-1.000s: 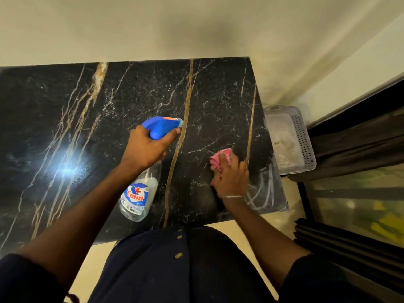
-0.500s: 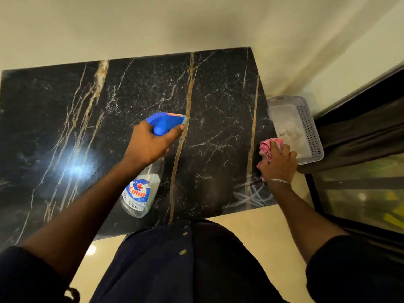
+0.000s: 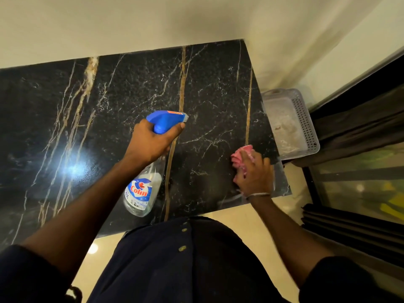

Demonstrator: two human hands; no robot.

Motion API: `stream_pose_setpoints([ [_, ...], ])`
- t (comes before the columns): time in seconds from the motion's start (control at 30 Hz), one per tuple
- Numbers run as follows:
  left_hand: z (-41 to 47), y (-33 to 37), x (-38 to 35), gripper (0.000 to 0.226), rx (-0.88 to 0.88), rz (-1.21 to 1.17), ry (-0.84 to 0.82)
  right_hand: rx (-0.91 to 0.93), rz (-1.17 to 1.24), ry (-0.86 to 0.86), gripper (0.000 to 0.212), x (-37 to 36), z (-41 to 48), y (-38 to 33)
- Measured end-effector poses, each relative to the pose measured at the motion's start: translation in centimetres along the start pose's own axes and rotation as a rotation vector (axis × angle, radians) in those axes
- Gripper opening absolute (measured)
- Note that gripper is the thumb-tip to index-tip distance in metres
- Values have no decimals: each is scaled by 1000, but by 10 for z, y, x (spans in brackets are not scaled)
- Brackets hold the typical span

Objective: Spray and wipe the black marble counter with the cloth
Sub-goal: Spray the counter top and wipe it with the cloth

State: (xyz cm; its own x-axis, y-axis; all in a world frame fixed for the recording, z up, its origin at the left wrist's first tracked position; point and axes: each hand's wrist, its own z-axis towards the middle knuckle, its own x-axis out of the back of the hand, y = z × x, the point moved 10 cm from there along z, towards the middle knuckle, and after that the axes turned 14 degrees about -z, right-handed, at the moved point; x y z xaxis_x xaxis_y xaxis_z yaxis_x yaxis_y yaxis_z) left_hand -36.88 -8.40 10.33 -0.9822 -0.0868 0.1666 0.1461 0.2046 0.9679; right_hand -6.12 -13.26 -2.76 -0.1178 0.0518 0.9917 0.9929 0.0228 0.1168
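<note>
Wiping is in hand: the right hand [image 3: 254, 173] presses its fingers over the bunched pink cloth [image 3: 241, 154] on the black marble counter [image 3: 122, 101], the left hand [image 3: 150, 142] grips the Colin spray bottle [image 3: 144, 189], and unwiped marble beyond the fingertips probably comes next.

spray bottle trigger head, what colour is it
Blue, with a small orange strip on top, on the spray bottle; the head view shows it.

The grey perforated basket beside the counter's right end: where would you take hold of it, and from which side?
Grip the basket by its perforated long wall, coming from above. It sits upright with its open top facing up, and that rim is exposed. The counter closes off its left side, and the right hand, busy with the pink cloth, is nearest.
</note>
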Motion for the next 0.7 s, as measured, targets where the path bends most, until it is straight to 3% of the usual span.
stream_pose_setpoints([
  [0.13,-2,-1,-1,20,2,-2,-11,-192,-5,-31,56,-9,11,65],
  [0.27,-3,1,0,22,-11,15,-5,-375,45,-54,55,-7,2,52],
  [0.33,-3,1,-2,20,-16,3,0,-302,63,-32,57,-1,-5,15],
  [0.47,-4,2,-10,23,-11,21,-5,88,97,31,60,6,-30,-74],
  [0.53,-4,-1,-11,26,17,11,-2,227,84,55,56,6,-38,-83],
  [0.6,-5,-2,-12,24,27,2,-10,240,50,60,57,3,-42,-63],
  [0.7,-6,-2,-13,20,18,8,-29,20,13,28,59,-6,-38,8],
])
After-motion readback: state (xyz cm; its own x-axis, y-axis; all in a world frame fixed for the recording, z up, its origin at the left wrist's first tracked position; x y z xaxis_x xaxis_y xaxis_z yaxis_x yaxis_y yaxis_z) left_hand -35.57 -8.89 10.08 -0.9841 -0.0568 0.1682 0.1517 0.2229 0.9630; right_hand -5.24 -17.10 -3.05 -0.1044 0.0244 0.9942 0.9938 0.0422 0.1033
